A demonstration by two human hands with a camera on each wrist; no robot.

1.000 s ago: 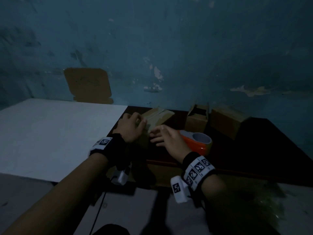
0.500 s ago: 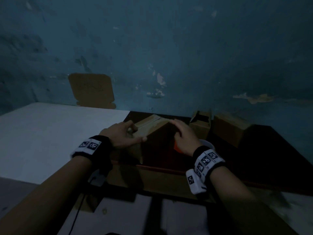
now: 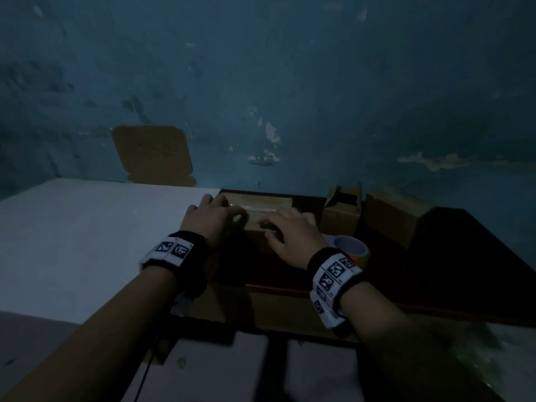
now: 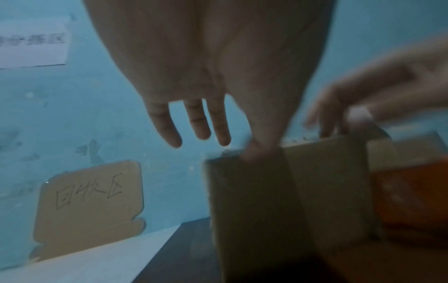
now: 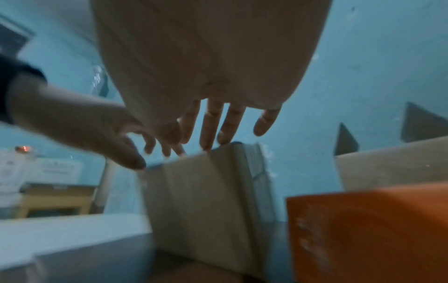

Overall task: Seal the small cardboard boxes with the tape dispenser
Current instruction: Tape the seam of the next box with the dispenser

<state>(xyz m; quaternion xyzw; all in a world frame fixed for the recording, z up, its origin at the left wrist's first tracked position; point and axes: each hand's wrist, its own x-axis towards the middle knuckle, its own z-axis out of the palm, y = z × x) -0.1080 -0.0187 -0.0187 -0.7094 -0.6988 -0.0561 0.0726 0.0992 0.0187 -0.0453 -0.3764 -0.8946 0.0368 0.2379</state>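
Centre of frame, dark tabletop [image 3: 452, 256]: left hand [image 3: 210, 220] pinches the box [image 3: 261, 207] at its left top edge, right hand [image 3: 293, 236] lies on top with fingers spread flat. Orange tape dispenser [image 3: 352, 250] sits just right of it.

head looks down, wrists close, forward

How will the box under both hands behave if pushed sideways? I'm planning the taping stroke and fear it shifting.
The cardboard box is probably light and would slide easily on the dark table; only the left hand and right hand steady it. Its panels look thin, so the top may flex under pressure. Flat-sided, it shouldn't roll.
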